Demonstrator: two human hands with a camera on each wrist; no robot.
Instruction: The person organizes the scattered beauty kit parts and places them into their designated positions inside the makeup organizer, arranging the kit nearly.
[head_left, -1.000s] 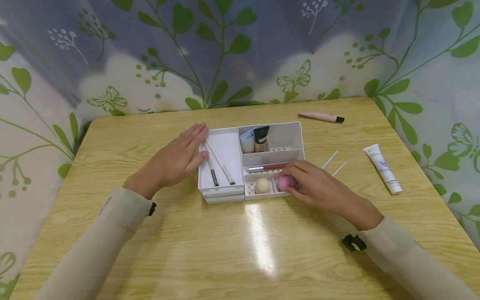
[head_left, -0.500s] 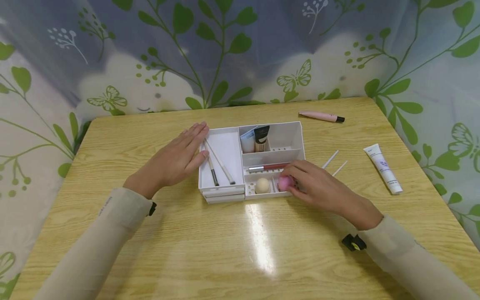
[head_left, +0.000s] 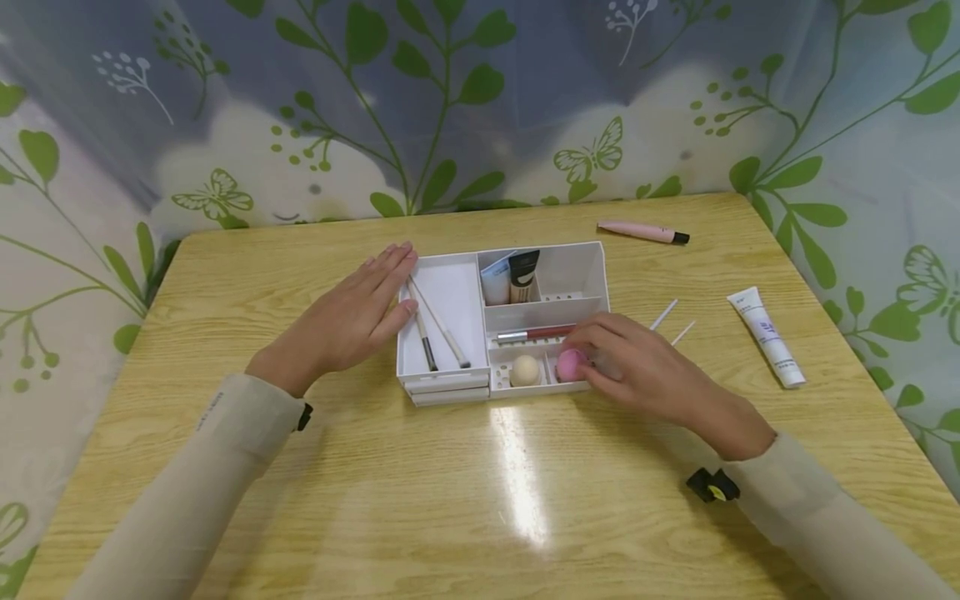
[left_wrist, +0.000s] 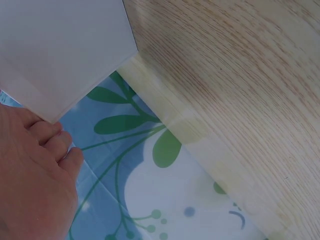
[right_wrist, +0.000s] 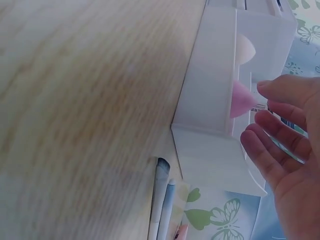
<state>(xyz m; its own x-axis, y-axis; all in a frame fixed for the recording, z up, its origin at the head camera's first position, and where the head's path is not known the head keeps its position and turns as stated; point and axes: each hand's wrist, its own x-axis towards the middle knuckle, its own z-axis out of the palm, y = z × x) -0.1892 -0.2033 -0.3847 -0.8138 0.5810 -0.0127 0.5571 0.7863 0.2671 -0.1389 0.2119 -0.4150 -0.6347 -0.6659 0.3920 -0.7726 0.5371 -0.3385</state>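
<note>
A white makeup organizer [head_left: 534, 317] stands mid-table. My left hand [head_left: 337, 321] rests along its left rim, fingers straight; in the left wrist view its fingers [left_wrist: 55, 140] lie at the box's white corner. A pink makeup sponge [head_left: 572, 365] sits in the front right compartment, beside a cream sponge [head_left: 525, 372]. Close over the pink sponge is my right hand [head_left: 645, 367]. In the right wrist view, its thumb and loosely bent fingers [right_wrist: 265, 155] are spread apart, with a gap to the sponge's tip.
Two makeup brushes [head_left: 442, 325] lie in the left tray, and a brush with a red handle [head_left: 540, 334] in the middle slot. Two tubes [head_left: 522, 279] stand behind. Two more brushes [right_wrist: 162, 200] lie right of the box, with a white tube [head_left: 765, 337] and a pink tube [head_left: 641, 232] farther off.
My right hand has let go of the pink sponge and drawn slightly up and to the right. The sponge stays in its compartment. My left hand has not moved.
</note>
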